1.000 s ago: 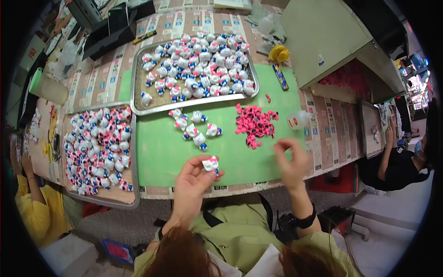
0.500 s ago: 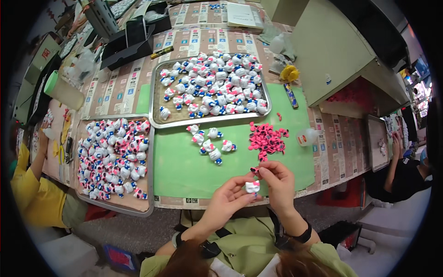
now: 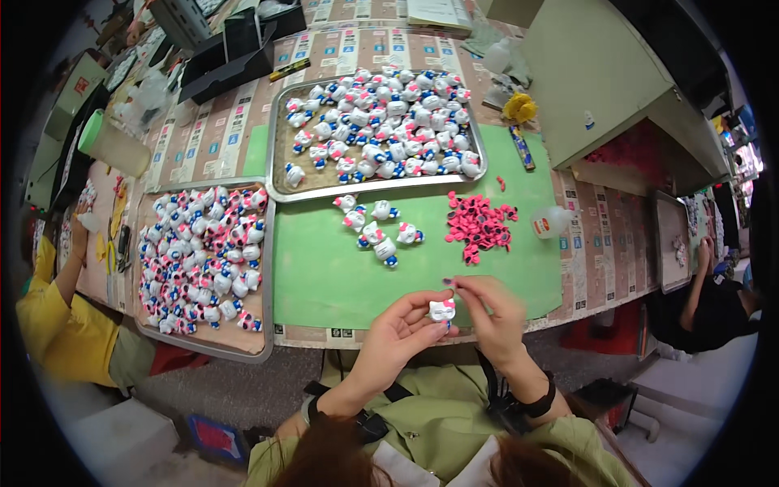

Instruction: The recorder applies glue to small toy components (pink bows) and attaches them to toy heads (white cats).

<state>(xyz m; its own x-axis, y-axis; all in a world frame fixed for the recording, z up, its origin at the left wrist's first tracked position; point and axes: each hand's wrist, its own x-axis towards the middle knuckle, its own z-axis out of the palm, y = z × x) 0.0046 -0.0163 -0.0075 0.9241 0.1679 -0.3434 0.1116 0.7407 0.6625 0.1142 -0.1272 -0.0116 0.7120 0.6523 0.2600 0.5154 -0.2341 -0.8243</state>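
Observation:
Between thumb and fingers, my left hand (image 3: pixel 399 330) grips a small white cat figurine (image 3: pixel 442 310) with a pink bow and a blue body, close to the table's front edge. My right hand (image 3: pixel 495 315) pinches a small pink-and-dark piece (image 3: pixel 449 282) just above the figurine's head, apart from it. Beyond my hands, a pile of pink pieces (image 3: pixel 479 227) with dark faces lies on the green mat (image 3: pixel 324 284). Several loose cat figurines (image 3: pixel 372 234) lie on the mat left of that pile.
A metal tray (image 3: pixel 381 188) of figurines stands at the back, a second tray (image 3: pixel 266 300) at the left. A small bottle (image 3: pixel 550 221), a marker-like tube (image 3: pixel 522 148) and a grey cabinet (image 3: pixel 592 81) are on the right. Other people sit at both sides.
My right hand has turned slightly, its pinched piece now lower and nearer the figurine's head. The whole view has shifted, so the trays and mat appear higher.

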